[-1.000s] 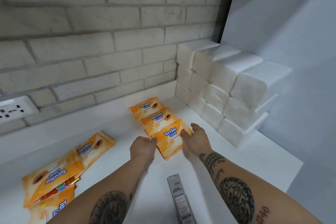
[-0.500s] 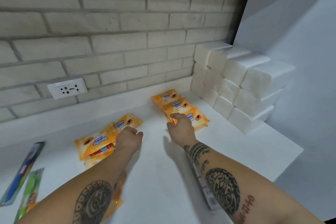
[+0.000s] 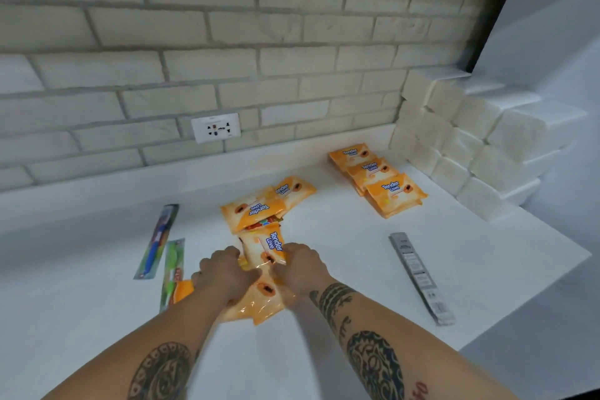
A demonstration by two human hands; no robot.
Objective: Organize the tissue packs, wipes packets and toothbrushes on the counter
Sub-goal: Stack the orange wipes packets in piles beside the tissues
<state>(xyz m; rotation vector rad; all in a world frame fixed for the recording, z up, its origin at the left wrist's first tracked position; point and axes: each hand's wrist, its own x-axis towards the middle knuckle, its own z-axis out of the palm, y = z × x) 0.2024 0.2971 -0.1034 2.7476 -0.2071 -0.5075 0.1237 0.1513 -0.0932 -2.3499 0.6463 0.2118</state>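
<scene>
Both hands are on a loose pile of orange wipes packets (image 3: 259, 221) at the middle of the white counter (image 3: 341, 269). My left hand (image 3: 224, 276) and my right hand (image 3: 300, 269) grip the two sides of one orange packet (image 3: 268, 247) at the near end of the pile. Three orange packets (image 3: 378, 177) lie in an overlapping row at the back right. White tissue packs (image 3: 470, 140) are stacked in the right corner. A blue toothbrush (image 3: 157, 240) and a green toothbrush (image 3: 172, 273) lie in their packaging on the left. A grey packaged toothbrush (image 3: 420, 276) lies on the right.
A brick wall with a white power socket (image 3: 216, 127) runs behind the counter. The counter's edge drops off at the right, beyond the grey toothbrush pack. A white wall (image 3: 552, 26) rises behind the tissue stack.
Both hands left the tidy row of three packets at the back right and moved left to the loose pile, where they now grip a packet. The view has swung left.
</scene>
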